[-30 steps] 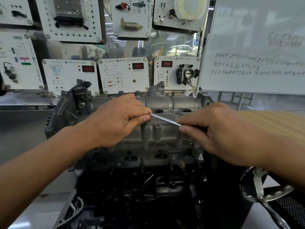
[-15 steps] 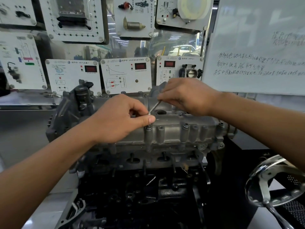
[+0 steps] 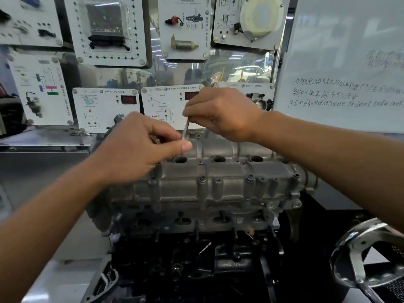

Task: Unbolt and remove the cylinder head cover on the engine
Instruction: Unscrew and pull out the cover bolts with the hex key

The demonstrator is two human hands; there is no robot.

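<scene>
White panels (image 3: 105,108) hang behind, a whiteboard (image 3: 341,62) to the right, a chrome bracket (image 3: 360,254) low right; the hands block the cover's (image 3: 229,178) left end; left hand (image 3: 140,149) pinches the lower end of a thin metal rod (image 3: 185,130), fingers curled together; right hand (image 3: 220,114) pinches its top; the cover, a rough grey ribbed casting, sits on the engine (image 3: 196,270), bolt heads (image 3: 203,179) along its front

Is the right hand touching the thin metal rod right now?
Touching. The head view shows the right hand pinching the upper end of the metal rod with its fingertips; the left hand pinches its lower end.
</scene>
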